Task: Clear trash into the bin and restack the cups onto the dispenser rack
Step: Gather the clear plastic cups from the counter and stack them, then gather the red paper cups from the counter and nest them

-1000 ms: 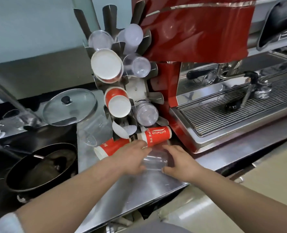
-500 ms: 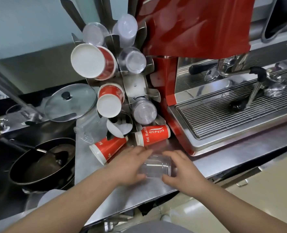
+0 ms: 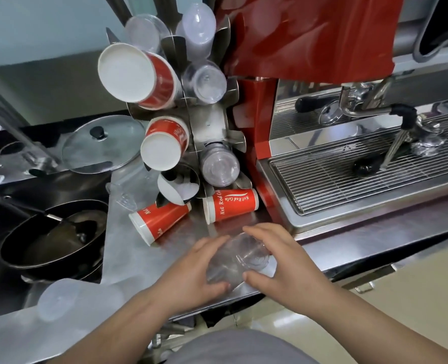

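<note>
Sideways, hands point(image 3: 244, 264) cradle 1 clear, crinkled plastic cup point(image 3: 237, 258).

Left hand point(image 3: 191, 269) and right hand point(image 3: 278, 258) face each other, fingers point(image 3: 257, 229) curled inward.

You see a clear, thin plastic cup point(image 3: 240, 258) on the brushed stainless-steel desk point(image 3: 144, 258), matt red paper cups point(image 3: 230, 205) nearby, and a glossy red espresso machine point(image 3: 296, 32) with a wire-metal drip grate point(image 3: 349, 177).
</note>
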`<state>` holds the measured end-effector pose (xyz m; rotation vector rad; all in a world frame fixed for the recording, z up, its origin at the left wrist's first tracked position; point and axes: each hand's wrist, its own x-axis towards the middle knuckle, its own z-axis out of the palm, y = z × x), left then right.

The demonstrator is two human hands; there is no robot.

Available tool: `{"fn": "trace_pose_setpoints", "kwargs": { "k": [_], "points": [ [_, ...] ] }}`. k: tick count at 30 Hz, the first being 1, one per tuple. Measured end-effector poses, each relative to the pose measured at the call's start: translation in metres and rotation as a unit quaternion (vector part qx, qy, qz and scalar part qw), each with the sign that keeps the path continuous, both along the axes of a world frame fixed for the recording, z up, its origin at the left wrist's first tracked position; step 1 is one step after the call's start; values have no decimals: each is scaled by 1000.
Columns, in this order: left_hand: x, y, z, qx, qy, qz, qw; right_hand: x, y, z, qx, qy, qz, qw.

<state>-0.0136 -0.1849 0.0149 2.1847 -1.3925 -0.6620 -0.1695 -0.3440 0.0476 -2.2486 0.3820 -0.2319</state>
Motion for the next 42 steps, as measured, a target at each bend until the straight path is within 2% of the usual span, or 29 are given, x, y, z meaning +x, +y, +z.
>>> {"fn": "trace_pose_setpoints", "kwargs": {
  "k": [5,10,13,25,30,33,37,39,41,42],
  "points": [
    [-2,30,-3,-22,42,74,996,24,18,-2,-8,-17,73,997],
    [-4,65,-11,-63,93,165,980,57,43,-1,-40,-20,178,983],
    [-4,77,-16,-74,111,208,969,70,51,-4,-73,-20,208,975],
    [0,82,-38,-71,153,198,966,75,60,-19,-97,1,221,970],
    [8,84,-29,-62,118,161,978,77,60,-17,-88,9,226,970],
    [16,91,-20,-36,32,134,990,80,57,-7,-54,12,210,976],
    [32,104,12,-39,-12,124,991,97,44,8,-9,2,156,988],
    [51,103,33,-48,-36,114,992,111,38,14,114,23,92,989],
    [76,94,50,-38,-73,105,991,126,32,14,240,64,21,968],
    [88,86,56,-27,-91,100,990,132,30,12,265,90,-4,960]
  ]
}}
